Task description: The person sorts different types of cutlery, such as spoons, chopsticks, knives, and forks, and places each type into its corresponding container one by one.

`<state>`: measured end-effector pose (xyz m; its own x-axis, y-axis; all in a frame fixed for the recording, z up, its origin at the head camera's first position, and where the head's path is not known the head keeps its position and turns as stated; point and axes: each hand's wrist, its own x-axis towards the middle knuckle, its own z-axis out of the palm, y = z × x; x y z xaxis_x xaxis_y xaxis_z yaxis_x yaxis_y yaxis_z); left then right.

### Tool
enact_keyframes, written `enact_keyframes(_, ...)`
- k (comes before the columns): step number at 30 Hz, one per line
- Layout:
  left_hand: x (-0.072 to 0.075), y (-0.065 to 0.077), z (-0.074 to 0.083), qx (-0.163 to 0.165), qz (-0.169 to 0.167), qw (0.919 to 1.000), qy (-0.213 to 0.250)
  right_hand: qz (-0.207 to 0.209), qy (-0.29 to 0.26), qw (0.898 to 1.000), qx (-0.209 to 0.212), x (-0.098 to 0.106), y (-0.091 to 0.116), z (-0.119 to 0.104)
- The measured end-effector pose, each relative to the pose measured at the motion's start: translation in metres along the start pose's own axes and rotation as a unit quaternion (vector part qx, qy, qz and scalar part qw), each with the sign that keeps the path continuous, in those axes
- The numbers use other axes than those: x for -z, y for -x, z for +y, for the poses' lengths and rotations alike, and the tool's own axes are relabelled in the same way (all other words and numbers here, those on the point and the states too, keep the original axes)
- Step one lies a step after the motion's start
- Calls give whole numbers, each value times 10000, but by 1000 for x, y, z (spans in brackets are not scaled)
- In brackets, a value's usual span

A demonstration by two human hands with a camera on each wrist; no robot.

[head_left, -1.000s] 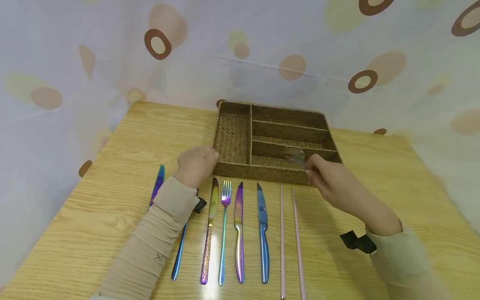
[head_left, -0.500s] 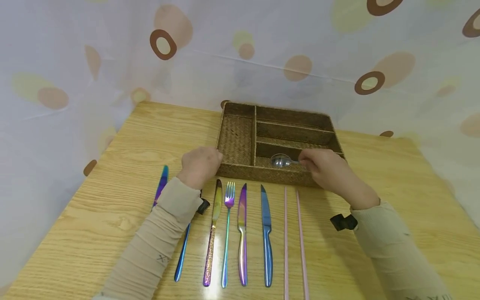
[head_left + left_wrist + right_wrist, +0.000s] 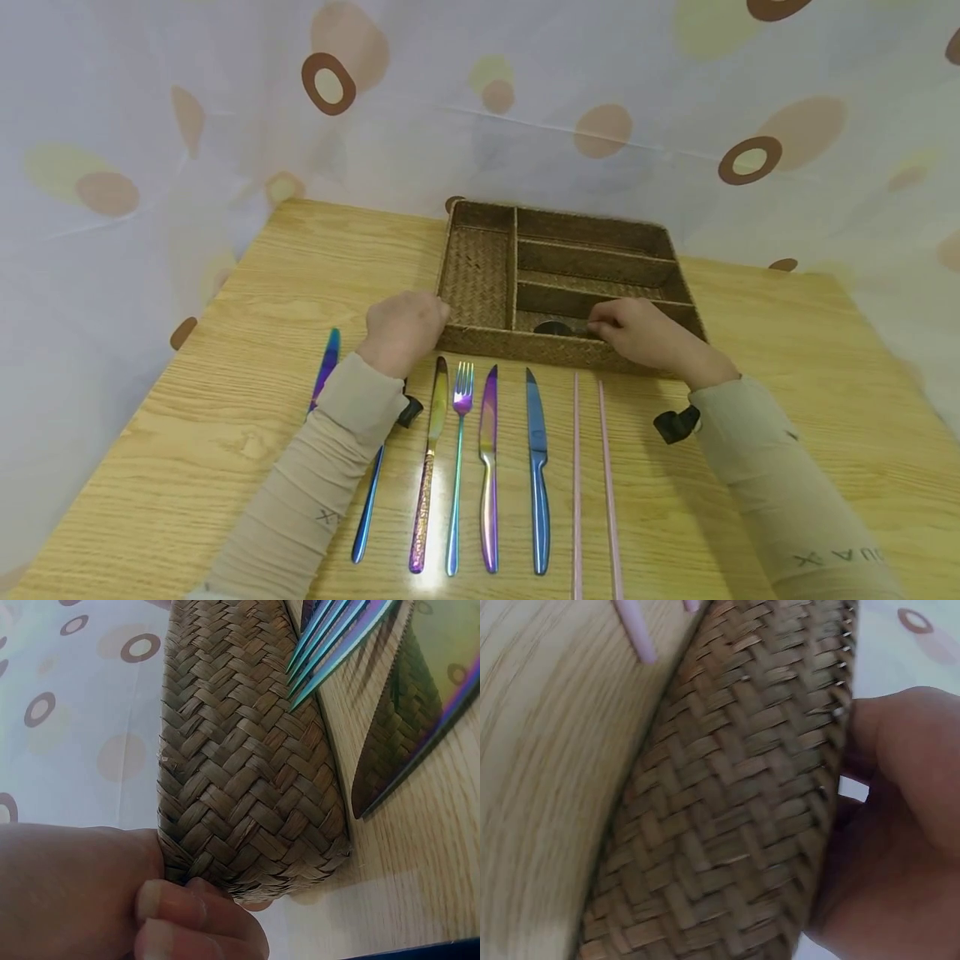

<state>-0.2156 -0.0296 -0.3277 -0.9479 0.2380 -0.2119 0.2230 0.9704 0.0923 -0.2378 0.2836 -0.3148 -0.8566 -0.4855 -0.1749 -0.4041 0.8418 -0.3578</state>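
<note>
Left hand (image 3: 405,332) grips the brown woven tray (image 3: 517,345), right hand (image 3: 643,335) pinches a shadowed, oval-bowled spoon (image 3: 553,328).

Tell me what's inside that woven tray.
The woven tray has a spoon in its front-right compartment, held by the right hand. That hand and the front wall partly hide the spoon.

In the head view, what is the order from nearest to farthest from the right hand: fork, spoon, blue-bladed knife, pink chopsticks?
1. Spoon: held by the right hand, in the front compartment of the tray.
2. Pink chopsticks: on the table, outside the tray.
3. Blue-bladed knife: left of the chopsticks.
4. Fork: farthest left of these.
</note>
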Motion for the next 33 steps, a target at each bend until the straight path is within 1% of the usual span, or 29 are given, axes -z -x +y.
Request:
enact_keyframes(3, 1, 0, 1, -7, 16, 10000, 13, -128, -127, 9997, -188, -1, 0, 3)
enact_keyframes(6, 1, 0, 1, 10, 28, 10000, 26, -168, -211, 9991, -321, -1, 1, 5)
enact_keyframes(9, 1, 1, 1, 43, 54, 10000, 31, -112, -252, 9991, -323, -3, 1, 6)
enact_keyframes(13, -2, 1, 1, 137, 114, 9995, 274, -67, -278, 9990, -339, -5, 2, 7)
enact_keyframes(16, -3, 1, 2, 110, 127, 9994, 302, 3, -216, 9992, -349, -6, 5, 7)
enact_keyframes(19, -4, 1, 3, 48, 113, 9998, 177, 244, -44, 9993, -291, -5, 11, 4)
enact_keyframes(23, -3, 1, 3, 38, 155, 9998, 108, 781, 264, 9965, -167, -3, 23, -4)
enact_keyframes(24, -3, 1, 3, 30, 168, 9998, 68, 931, 316, 9951, -125, -3, 27, -7)
enact_keyframes(29, -2, 1, 2, 96, 242, 9993, 251, 1712, 603, 9831, 234, -3, 46, -20)
enact_keyframes(31, -1, 1, 2, 95, 227, 9994, 260, 1895, 648, 9791, 362, -4, 53, -24)
enact_keyframes(33, -1, 2, 1, 94, 167, 9996, 204, 1974, 689, 9769, 450, -6, 60, -28)
